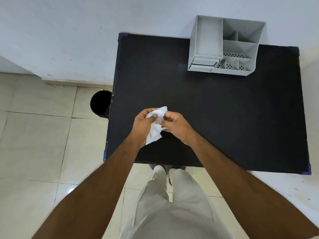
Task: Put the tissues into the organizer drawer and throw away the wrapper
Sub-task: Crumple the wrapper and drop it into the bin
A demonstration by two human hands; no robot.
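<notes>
Head view: left hand point(144, 123) and right hand point(174, 123) both grip the tissue pack point(156, 125) (crumpled); a hard tug could tear tissues with the wrapper.

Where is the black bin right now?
In the head view, the black bin stands on the tiled floor, against the left edge of the black table.

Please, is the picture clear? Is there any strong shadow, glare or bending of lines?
Head view: even, soft light, no hard shadows or glare. The wide lens bends the table edges and leans the organizer outward. The bin interior is pure black, with nothing visible inside.
</notes>
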